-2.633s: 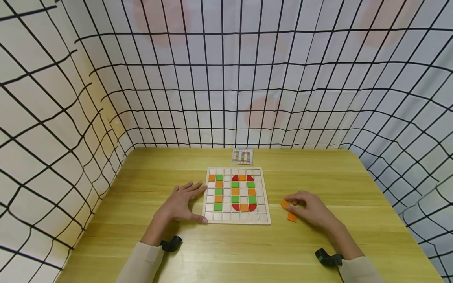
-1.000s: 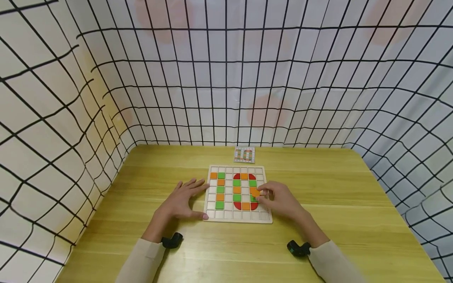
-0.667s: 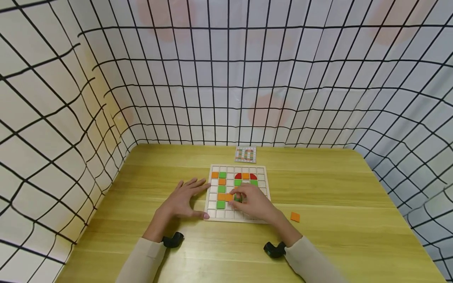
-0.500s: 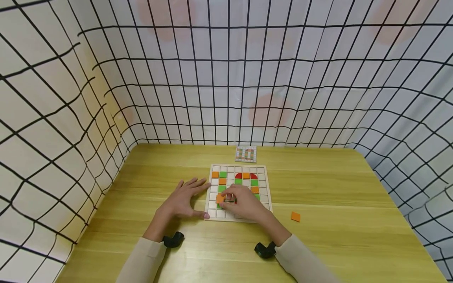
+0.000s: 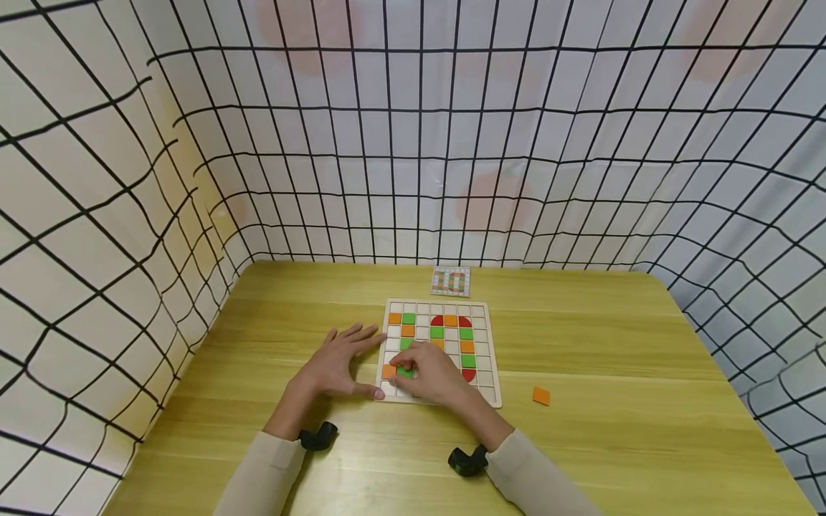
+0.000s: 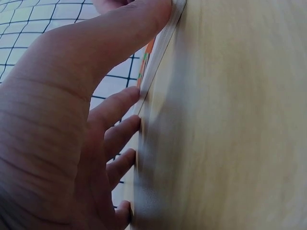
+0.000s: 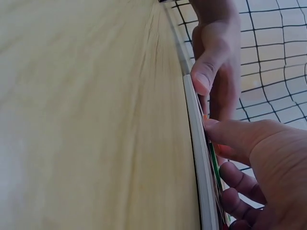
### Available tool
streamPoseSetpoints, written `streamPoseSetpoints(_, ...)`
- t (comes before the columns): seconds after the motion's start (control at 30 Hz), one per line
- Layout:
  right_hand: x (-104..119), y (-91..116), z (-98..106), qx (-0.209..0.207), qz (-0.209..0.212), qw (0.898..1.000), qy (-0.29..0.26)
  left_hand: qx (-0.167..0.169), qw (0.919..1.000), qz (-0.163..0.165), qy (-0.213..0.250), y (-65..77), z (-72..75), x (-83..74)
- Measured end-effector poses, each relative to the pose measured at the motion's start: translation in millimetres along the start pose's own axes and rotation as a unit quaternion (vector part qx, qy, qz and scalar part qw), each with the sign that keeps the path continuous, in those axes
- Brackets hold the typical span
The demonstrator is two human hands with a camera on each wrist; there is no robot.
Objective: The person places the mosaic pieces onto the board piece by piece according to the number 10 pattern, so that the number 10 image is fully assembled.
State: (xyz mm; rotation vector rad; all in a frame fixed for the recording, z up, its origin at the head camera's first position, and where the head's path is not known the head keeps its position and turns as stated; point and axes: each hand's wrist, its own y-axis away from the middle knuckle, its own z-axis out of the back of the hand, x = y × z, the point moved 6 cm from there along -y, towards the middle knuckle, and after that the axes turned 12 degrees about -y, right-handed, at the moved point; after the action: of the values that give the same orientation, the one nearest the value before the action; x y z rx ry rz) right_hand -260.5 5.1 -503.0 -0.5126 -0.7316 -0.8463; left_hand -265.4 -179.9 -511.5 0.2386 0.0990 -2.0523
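A pale wooden grid board (image 5: pixel 488 369) lies on the table, set with orange, green and red tiles. My right hand (image 5: pixel 431 371) reaches over its lower left part and pinches an orange square tile (image 5: pixel 388 371) between thumb and forefinger, at the leftmost column beside a green tile (image 5: pixel 404 373). In the right wrist view the thumb (image 7: pixel 230 132) presses close to the board's surface. My left hand (image 5: pixel 335 364) is spread flat at the board's left side, forefinger and thumb touching the edge. Several tiles in the middle are hidden under my right hand.
One loose orange tile (image 5: pixel 540 395) lies on the table right of the board. Behind the board is a small printed card (image 5: pixel 451 282) with a coloured grid pattern. Black wire mesh (image 5: pixel 419 154) stands around the table's back and sides.
My right hand has taken an orange tile from beside the board and carried it left across the board to the leftmost column. The left hand has stayed at the board's edge.
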Motion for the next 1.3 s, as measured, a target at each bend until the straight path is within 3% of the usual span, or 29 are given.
streamPoseSetpoints(0.57, -3.9, -0.3, 0.0, -0.001, -0.014, 0.999, -0.036, 0.006, 1.0000, 0.002, 0.004, -0.6, -0.1, -0.8)
streamPoseSetpoints(0.8, -14.2, 0.9, 5.5, 0.000, -0.001, 0.995, -0.101, 0.004, 1.0000, 0.002, 0.003, 0.3, 0.6, -0.8)
streamPoseSetpoints(1.03, -23.5, 17.5, 34.9, -0.015, 0.008, 0.993, -0.121, -0.001, 0.9999, -0.003, 0.014, 0.9, 2.4, -2.5)
streamPoseSetpoints(1.3, -48.9, 57.6, 83.0, -0.057, -0.023, 0.996, -0.071, -0.005, 0.9998, -0.001, 0.017, 1.4, 2.1, -3.2)
